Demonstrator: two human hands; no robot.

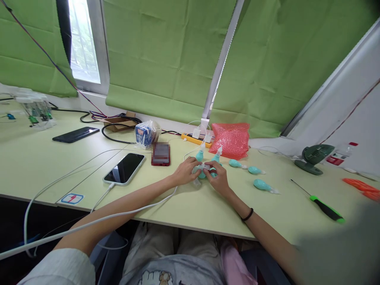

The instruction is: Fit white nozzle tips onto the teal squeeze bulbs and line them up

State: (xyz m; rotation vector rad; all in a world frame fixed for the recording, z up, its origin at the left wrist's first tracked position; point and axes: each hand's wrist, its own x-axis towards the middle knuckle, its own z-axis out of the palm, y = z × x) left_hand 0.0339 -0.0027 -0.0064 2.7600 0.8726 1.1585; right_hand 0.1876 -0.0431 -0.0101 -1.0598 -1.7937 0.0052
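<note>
My left hand (187, 171) and my right hand (219, 179) meet over the table, fingers pinched on a small clear plastic piece (205, 166). Its exact kind is too small to make out. Teal squeeze bulbs (200, 155) cluster just behind and under my fingers, partly hidden by them; another bulb (216, 158) there points its clear tip upward. A loose clear piece (196, 182) lies under my left hand. To the right of my right hand, three teal bulbs with clear tips rest on their sides: one farther back (235, 163), one beyond it (254, 170) and one nearer (262, 184).
A white cable (118, 215) crosses above my left forearm. Left on the table (166, 206) are a charging phone (125, 169), a dark red device (160, 154) and a bagged blue box (143, 134). Behind are a power strip (196, 140) and red bubble wrap (230, 140); right, a screwdriver (325, 208) and fan (316, 154).
</note>
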